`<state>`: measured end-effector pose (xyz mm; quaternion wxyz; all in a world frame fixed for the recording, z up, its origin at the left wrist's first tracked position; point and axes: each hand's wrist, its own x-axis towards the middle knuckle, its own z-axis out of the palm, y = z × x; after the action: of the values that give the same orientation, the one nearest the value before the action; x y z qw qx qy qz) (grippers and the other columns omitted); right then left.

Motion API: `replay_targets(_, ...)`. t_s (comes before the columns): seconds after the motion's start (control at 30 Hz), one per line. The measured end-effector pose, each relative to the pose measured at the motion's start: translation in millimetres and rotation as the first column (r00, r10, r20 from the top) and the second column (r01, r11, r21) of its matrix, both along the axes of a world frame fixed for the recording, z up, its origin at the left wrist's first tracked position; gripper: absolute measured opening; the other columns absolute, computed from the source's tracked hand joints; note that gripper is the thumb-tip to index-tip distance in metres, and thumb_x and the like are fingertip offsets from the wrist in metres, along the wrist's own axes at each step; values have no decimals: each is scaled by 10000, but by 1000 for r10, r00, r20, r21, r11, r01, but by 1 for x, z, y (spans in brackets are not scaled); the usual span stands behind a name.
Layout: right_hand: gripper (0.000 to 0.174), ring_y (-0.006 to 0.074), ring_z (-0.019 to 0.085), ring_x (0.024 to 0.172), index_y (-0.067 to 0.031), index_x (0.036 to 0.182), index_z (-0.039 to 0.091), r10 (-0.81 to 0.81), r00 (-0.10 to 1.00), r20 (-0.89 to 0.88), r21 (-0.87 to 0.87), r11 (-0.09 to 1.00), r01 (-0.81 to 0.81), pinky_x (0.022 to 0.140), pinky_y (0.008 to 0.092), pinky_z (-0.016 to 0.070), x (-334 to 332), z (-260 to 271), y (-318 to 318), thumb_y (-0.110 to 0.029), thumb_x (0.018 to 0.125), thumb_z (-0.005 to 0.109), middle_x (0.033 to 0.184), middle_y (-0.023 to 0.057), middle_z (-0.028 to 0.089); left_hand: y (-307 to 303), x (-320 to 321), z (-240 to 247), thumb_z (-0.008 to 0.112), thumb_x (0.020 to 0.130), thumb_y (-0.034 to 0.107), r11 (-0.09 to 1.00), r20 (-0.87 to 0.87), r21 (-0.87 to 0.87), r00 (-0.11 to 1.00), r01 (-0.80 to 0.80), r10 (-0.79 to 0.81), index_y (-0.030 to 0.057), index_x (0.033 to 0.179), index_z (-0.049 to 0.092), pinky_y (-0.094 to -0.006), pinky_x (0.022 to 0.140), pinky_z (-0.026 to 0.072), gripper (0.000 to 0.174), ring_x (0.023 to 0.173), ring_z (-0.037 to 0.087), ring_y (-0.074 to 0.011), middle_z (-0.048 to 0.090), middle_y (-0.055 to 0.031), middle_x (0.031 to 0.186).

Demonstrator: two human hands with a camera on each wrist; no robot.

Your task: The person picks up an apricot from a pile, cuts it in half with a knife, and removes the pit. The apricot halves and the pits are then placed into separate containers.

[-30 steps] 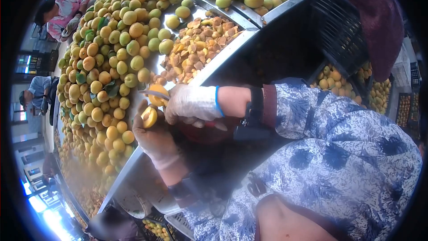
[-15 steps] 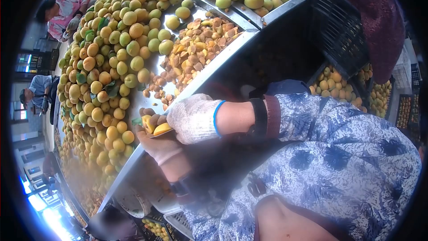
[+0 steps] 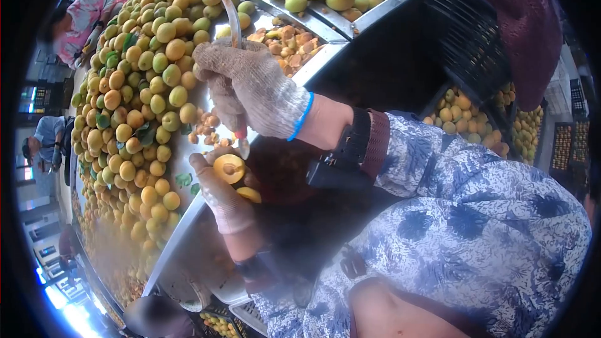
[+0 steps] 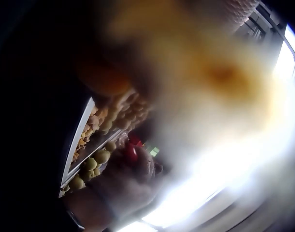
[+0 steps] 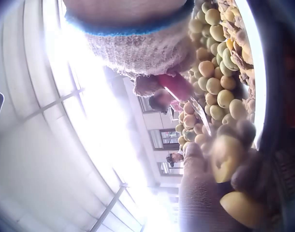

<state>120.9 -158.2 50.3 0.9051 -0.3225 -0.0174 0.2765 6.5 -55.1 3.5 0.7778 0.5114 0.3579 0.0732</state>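
Note:
My gloved left hand holds a cut apricot half, its yellow flesh and brown centre facing up. Another apricot piece sits lower against the same hand. Just above, my gloved right hand grips a double-ended tool by its red handle. The tool's curved blade sticks up beyond the fist. At the other end, a small metal tip points down close to the apricot half. In the left wrist view, a large yellow blur fills the foreground.
Whole apricots are heaped across the metal table. Brown-orange pits and scraps lie near its edge. A black crate stands at the upper right beside crates of apricots. Other people stand across the table.
The right hand has gone from blade against the apricot to raised and turned, with the blade upward and the small tip downward. The apricot half now lies face up in the left hand.

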Motion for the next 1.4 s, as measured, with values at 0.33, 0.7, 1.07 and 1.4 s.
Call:
replay_targets(0.33,161,83,451,362,-50,834,613,-89,955,284,-124,984,129,322,234,343,-11,1,2,-196,900,632,589,0,539,-21,4,0,325,965,563,995,-32,62,996,84,-82,30,929,529,-226,372,376,572,431,476,-125,597,-95,691)
replay_targets(0.7,166,62,577,757,-27,879,660,-31,833,552,-156,978,140,684,222,490,-30,-9,18,-186,856,704,816,14,629,-31,8,-3,400,958,530,974,-32,226,999,21,-14,14,914,590,-257,424,421,551,489,527,-141,557,-53,656)
replay_targets(1.07,152,67,500,550,-34,823,620,48,993,110,41,998,-53,496,207,433,-21,-7,13,-170,890,625,686,15,551,-26,17,-18,403,958,528,980,89,198,996,-30,12,15,891,583,-254,421,419,548,484,526,-140,551,-55,643)
replay_targets(1.4,121,84,610,761,-38,846,641,-207,685,699,-51,941,336,676,239,501,-28,-19,24,-149,851,690,730,26,620,-31,15,-12,406,958,526,988,113,141,992,-66,50,15,869,577,-251,418,416,546,479,525,-139,546,-57,631)
